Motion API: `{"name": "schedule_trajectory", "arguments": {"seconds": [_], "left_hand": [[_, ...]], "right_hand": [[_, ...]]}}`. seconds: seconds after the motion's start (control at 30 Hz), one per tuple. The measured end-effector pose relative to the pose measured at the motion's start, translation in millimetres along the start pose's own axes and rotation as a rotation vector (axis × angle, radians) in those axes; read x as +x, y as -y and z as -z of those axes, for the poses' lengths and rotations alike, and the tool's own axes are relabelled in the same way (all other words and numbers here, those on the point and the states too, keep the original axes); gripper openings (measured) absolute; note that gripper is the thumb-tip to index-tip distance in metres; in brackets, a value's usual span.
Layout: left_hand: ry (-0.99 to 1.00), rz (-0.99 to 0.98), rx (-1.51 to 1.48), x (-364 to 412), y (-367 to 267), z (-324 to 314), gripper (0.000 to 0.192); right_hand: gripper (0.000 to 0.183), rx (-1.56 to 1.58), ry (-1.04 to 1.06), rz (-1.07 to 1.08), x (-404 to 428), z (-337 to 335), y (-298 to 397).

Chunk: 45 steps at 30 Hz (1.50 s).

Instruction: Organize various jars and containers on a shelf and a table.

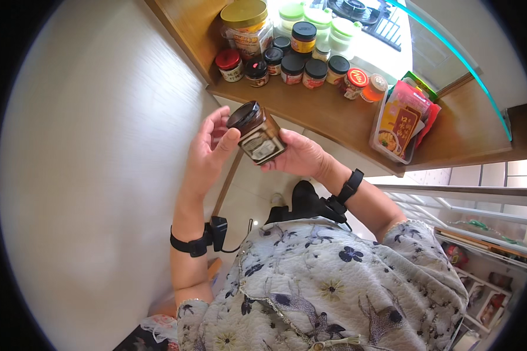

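A squarish glass jar (262,142) with a dark lid, brown contents and a printed label is held tilted in front of my body. My right hand (301,153) grips its lower end from the right. At the lid's left side is my left hand (211,147), its thumb at the lid and its fingers partly hidden behind. Whether that hand presses on the lid is hard to tell. Beyond the hands, a wooden shelf (298,109) carries several lidded jars, among them a red-lidded jar (229,65) and a black-lidded jar (257,71).
On the shelf's right part stands a clear plastic box (372,140) with food packets. A large gold-lidded container (244,17) and green-lidded canisters (318,19) are at the back. A pale panel (101,145) rises close on my left. An open fridge compartment (487,289) shows at lower right.
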<state>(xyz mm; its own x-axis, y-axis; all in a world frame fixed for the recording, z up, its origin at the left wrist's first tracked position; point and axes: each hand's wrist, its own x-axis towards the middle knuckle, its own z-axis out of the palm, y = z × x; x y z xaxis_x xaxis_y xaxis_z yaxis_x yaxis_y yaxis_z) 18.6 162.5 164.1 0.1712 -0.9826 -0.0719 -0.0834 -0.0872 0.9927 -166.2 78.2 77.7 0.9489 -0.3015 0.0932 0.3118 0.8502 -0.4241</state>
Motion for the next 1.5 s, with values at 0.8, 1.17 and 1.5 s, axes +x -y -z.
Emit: {"name": "schedule_trajectory", "arguments": {"seconds": [0.8,1.17,1.5], "left_hand": [[0.189,0.079,0.013,24.0,-27.2,-25.9,0.045],[0.179,0.149,0.043,45.4,-19.4,-37.2,0.046],[0.203,-0.019,0.465,100.3,16.9,-76.8,0.067]], "right_hand": [[0.078,0.475,0.105,-0.157,-17.8,-10.9,-14.2],[0.083,0.513,-0.012,-0.141,-30.2,-1.7,-7.9],[0.072,0.111,-0.607,-0.099,-63.5,32.0,2.1]]}}
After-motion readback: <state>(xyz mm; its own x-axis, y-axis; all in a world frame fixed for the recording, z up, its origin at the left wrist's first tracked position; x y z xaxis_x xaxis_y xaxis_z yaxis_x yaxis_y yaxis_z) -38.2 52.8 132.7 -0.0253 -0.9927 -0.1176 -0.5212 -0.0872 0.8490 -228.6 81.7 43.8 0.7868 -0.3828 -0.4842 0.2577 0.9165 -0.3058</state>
